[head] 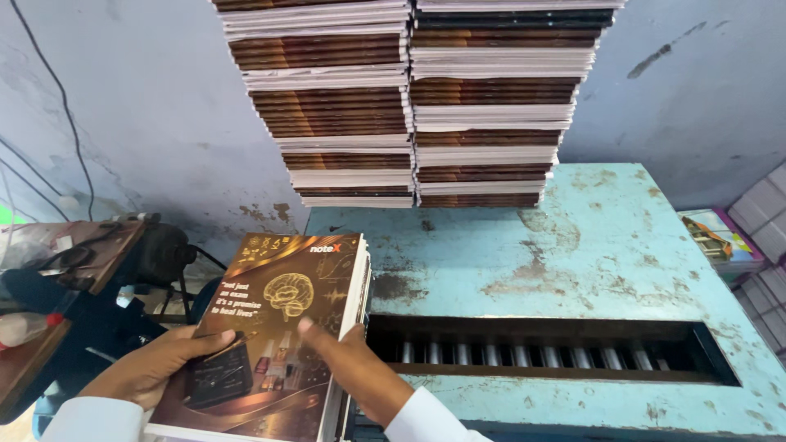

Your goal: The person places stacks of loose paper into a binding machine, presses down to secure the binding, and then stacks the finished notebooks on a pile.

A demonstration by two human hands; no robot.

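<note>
A stack of brown-covered notebooks with a gold brain drawing on the top cover lies at the left edge of a worn light-blue metal machine table. My left hand grips the stack's left side, thumb on the cover. My right hand presses flat on the cover near the stack's right edge, fingers pointing up-left. White sleeves cover both wrists.
Two tall piles of the same notebooks stand at the back of the table against a grey wall. A long slot with metal rollers runs across the table front. More notebooks lie at the right. A dark machine and cables sit at the left.
</note>
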